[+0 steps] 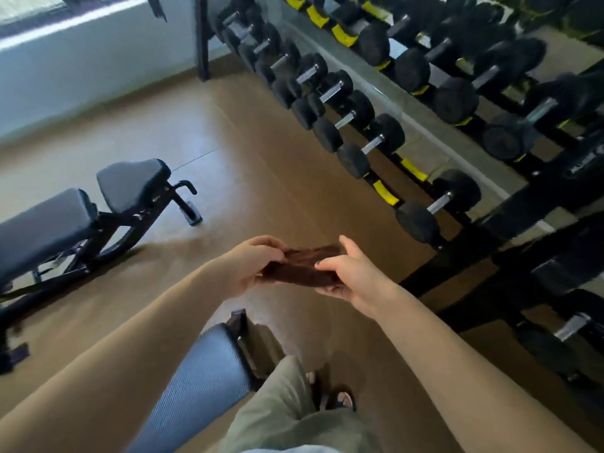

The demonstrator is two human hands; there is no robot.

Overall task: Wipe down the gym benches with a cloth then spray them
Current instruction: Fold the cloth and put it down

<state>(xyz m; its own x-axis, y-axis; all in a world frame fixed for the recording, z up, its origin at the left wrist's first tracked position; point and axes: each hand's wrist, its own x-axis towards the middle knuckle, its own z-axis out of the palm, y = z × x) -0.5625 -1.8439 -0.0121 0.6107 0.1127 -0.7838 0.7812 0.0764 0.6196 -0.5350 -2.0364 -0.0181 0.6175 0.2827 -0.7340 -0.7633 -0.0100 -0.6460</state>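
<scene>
Between your hands: cloth (302, 268) — dark, soft, light, folded, held over the floor.
Left hand (251, 264): pinching its left end.
Right hand (348, 273): gripping the right end.
Hold: bunch it into one palm — it will likely flop.
Near bench (202, 371): beneath your arms.
Far bench (49, 223): well off left.

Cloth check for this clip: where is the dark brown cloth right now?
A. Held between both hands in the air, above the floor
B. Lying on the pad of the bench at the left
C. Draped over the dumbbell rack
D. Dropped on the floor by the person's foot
A: the cloth is bunched between the left hand and the right hand, clear of the bench and the dumbbell rack.
</scene>
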